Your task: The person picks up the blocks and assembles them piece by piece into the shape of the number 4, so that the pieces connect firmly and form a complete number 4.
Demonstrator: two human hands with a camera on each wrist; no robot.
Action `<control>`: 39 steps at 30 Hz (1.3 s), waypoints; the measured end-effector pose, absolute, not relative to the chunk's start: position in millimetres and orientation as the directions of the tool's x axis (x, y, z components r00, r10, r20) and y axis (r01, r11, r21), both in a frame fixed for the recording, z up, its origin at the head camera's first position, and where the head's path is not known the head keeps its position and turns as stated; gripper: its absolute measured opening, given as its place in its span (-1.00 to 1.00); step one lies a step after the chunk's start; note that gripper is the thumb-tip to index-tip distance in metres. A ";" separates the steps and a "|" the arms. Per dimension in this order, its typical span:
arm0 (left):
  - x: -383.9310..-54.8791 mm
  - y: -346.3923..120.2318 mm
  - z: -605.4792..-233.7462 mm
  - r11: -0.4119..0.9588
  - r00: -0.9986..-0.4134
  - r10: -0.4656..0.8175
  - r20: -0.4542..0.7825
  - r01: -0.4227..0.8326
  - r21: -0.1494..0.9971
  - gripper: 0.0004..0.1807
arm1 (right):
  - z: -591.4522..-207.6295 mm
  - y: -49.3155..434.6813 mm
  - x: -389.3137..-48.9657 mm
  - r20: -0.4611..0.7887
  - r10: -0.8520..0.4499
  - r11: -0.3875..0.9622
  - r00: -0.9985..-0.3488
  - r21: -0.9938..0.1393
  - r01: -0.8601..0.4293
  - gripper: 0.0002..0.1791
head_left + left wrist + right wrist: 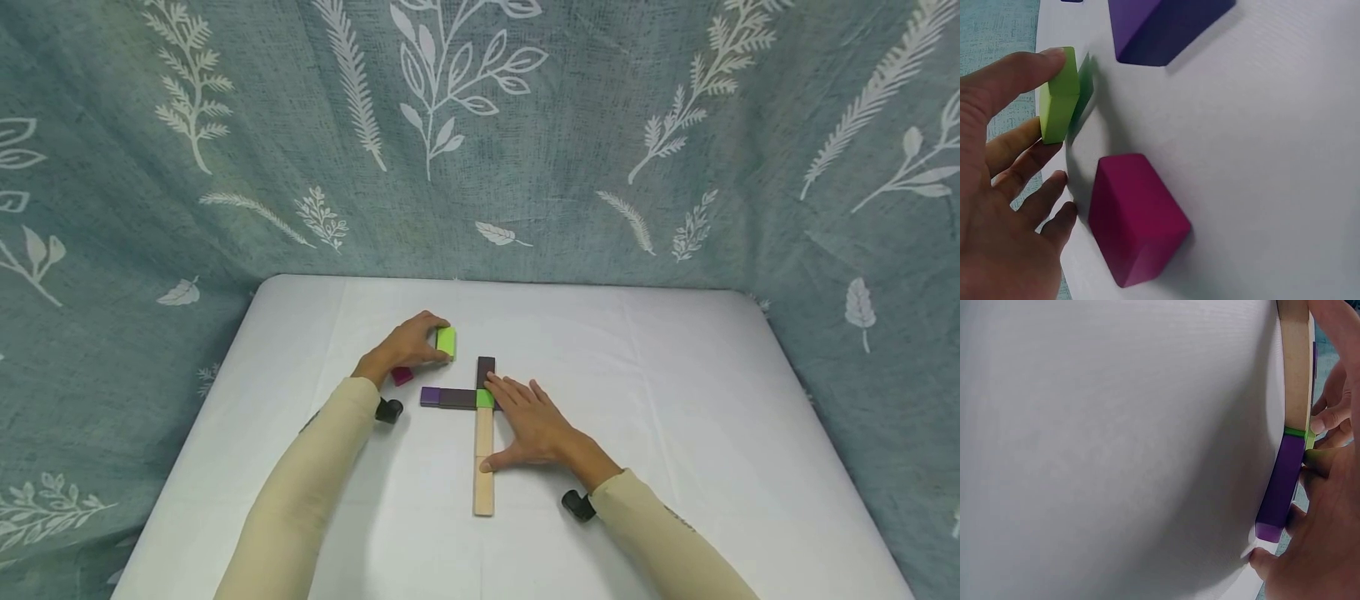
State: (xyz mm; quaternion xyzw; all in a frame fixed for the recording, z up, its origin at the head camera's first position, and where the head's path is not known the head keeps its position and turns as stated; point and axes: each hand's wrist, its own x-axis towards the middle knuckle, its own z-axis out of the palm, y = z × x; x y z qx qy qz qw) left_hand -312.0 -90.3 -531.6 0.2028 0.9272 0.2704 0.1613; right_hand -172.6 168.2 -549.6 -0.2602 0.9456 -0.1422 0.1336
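My left hand (405, 343) pinches a lime green block (446, 342) between thumb and fingers. In the left wrist view, a darker green face (1085, 90) shows beside that block. A magenta block (1138, 219) lies near the left hand's fingers. My right hand (531, 421) is spread over a cross of flat blocks, its thumb on a light wooden block (483, 486) and its fingertips near the dark upper block (486, 371). A green block (485, 399) marks the crossing. Purple (1282, 481) shows on the right arm, which the right hand mostly hides from the head view.
The cross's left arm has a dark block (457, 399) with a purple end block (430, 397). A white cloth (712, 433) covers the table. Behind hangs a teal curtain (570, 167) with white leaf prints. A black wrist device (577, 506) sits by the right sleeve.
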 end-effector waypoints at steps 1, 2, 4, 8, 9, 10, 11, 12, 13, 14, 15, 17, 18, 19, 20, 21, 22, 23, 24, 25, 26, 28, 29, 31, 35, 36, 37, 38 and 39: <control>-311.8 -90.8 -531.8 0.771 -0.867 0.462 -0.189 0.287 0.569 -0.24 | -550.2 168.1 -172.8 -0.181 -0.530 0.825 -0.829 -0.336 -0.454 0.51; -311.3 -91.4 -531.8 0.770 -0.868 0.460 -0.188 0.285 0.572 -0.24 | -550.7 168.0 -173.0 -0.181 -0.530 0.825 -0.828 -0.335 -0.455 0.51; -310.7 -92.6 -532.1 0.769 -0.869 0.460 -0.183 0.287 0.571 -0.24 | -550.7 167.8 -173.0 -0.182 -0.531 0.824 -0.828 -0.338 -0.454 0.51; -309.4 -95.6 -531.9 0.767 -0.872 0.460 -0.169 0.294 0.570 -0.24 | -549.5 167.4 -172.7 -0.179 -0.531 0.824 -0.829 -0.340 -0.454 0.51; -309.0 -96.5 -531.9 0.768 -0.872 0.459 -0.167 0.295 0.569 -0.24 | -549.0 167.3 -172.6 -0.180 -0.530 0.824 -0.829 -0.339 -0.453 0.51; -308.6 -97.1 -531.8 0.767 -0.873 0.459 -0.166 0.295 0.571 -0.24 | -548.5 167.4 -172.4 -0.181 -0.529 0.825 -0.829 -0.340 -0.452 0.51; -308.2 -97.9 -531.7 0.765 -0.873 0.458 -0.166 0.293 0.573 -0.24 | -548.1 167.4 -172.2 -0.182 -0.528 0.825 -0.830 -0.340 -0.450 0.51; -307.8 -98.7 -531.8 0.765 -0.874 0.457 -0.166 0.291 0.575 -0.24 | -547.6 167.4 -172.0 -0.184 -0.527 0.826 -0.830 -0.341 -0.449 0.51; -307.4 -99.5 -531.9 0.764 -0.874 0.457 -0.166 0.290 0.577 -0.24 | -547.3 167.3 -171.9 -0.183 -0.527 0.825 -0.830 -0.343 -0.448 0.50; -306.9 -100.2 -532.0 0.762 -0.874 0.457 -0.165 0.289 0.580 -0.24 | -546.8 167.2 -171.8 -0.185 -0.527 0.825 -0.829 -0.345 -0.447 0.50; -306.4 -100.9 -532.2 0.761 -0.875 0.457 -0.163 0.289 0.581 -0.24 | -546.8 167.1 -171.8 -0.187 -0.527 0.825 -0.829 -0.346 -0.447 0.50; -305.4 -102.1 -532.6 0.759 -0.874 0.458 -0.159 0.291 0.583 -0.24 | -546.4 166.9 -171.7 -0.187 -0.528 0.825 -0.829 -0.346 -0.447 0.50; -304.8 -102.4 -532.6 0.758 -0.874 0.459 -0.158 0.292 0.584 -0.24 | -546.3 166.9 -171.7 -0.186 -0.528 0.824 -0.828 -0.347 -0.447 0.49; -304.1 -102.8 -532.6 0.758 -0.874 0.459 -0.158 0.292 0.584 -0.24 | -546.3 167.0 -171.7 -0.185 -0.529 0.824 -0.828 -0.346 -0.449 0.49; -303.4 -103.1 -532.6 0.758 -0.875 0.458 -0.159 0.291 0.584 -0.24 | -546.3 166.9 -171.6 -0.187 -0.529 0.825 -0.828 -0.345 -0.449 0.49; -302.8 -103.4 -532.6 0.759 -0.875 0.456 -0.160 0.289 0.584 -0.24 | -546.5 167.1 -171.6 -0.186 -0.529 0.825 -0.828 -0.344 -0.449 0.49; -302.0 -103.6 -532.5 0.759 -0.875 0.455 -0.162 0.287 0.585 -0.24 | -546.6 167.2 -171.6 -0.186 -0.529 0.825 -0.828 -0.342 -0.450 0.49; -301.3 -103.7 -532.4 0.759 -0.876 0.453 -0.164 0.283 0.586 -0.24 | -546.9 167.3 -171.5 -0.185 -0.528 0.825 -0.829 -0.342 -0.450 0.49; -300.6 -103.8 -532.3 0.759 -0.877 0.450 -0.165 0.279 0.588 -0.24 | -547.2 167.5 -171.6 -0.185 -0.528 0.826 -0.829 -0.342 -0.449 0.49; -299.8 -104.2 -532.1 0.761 -0.878 0.450 -0.166 0.280 0.585 -0.23 | -547.5 167.4 -171.8 -0.185 -0.528 0.826 -0.829 -0.341 -0.449 0.49; -299.2 -104.5 -532.0 0.763 -0.878 0.450 -0.167 0.280 0.583 -0.23 | -547.8 167.4 -172.0 -0.185 -0.528 0.826 -0.829 -0.341 -0.449 0.49; -297.6 -104.9 -531.5 0.766 -0.878 0.448 -0.168 0.280 0.579 -0.22 | -548.4 167.5 -172.3 -0.187 -0.526 0.827 -0.830 -0.339 -0.448 0.50; -296.8 -105.3 -531.2 0.768 -0.878 0.447 -0.171 0.279 0.577 -0.22 | -548.4 167.4 -172.5 -0.188 -0.526 0.828 -0.830 -0.338 -0.448 0.50; -294.8 -106.0 -530.8 0.771 -0.876 0.450 -0.171 0.285 0.570 -0.23 | -548.6 167.3 -172.8 -0.189 -0.525 0.829 -0.830 -0.334 -0.448 0.50; -289.9 -107.8 -529.3 0.773 -0.875 0.452 -0.176 0.285 0.567 -0.24 | -548.3 167.3 -172.8 -0.185 -0.525 0.828 -0.831 -0.336 -0.449 0.51; -288.7 -108.5 -529.2 0.774 -0.873 0.454 -0.176 0.289 0.564 -0.24 | -548.2 167.3 -172.7 -0.185 -0.526 0.827 -0.830 -0.339 -0.448 0.51; -287.4 -109.1 -528.8 0.776 -0.873 0.453 -0.179 0.288 0.562 -0.24 | -548.2 167.4 -172.6 -0.185 -0.527 0.826 -0.830 -0.344 -0.447 0.51; -286.1 -109.8 -528.4 0.776 -0.872 0.455 -0.180 0.289 0.561 -0.24 | -548.2 167.6 -172.4 -0.184 -0.528 0.824 -0.829 -0.347 -0.448 0.50; -285.0 -110.4 -528.2 0.776 -0.872 0.455 -0.182 0.288 0.562 -0.24 | -548.2 167.7 -172.3 -0.184 -0.529 0.824 -0.828 -0.347 -0.448 0.50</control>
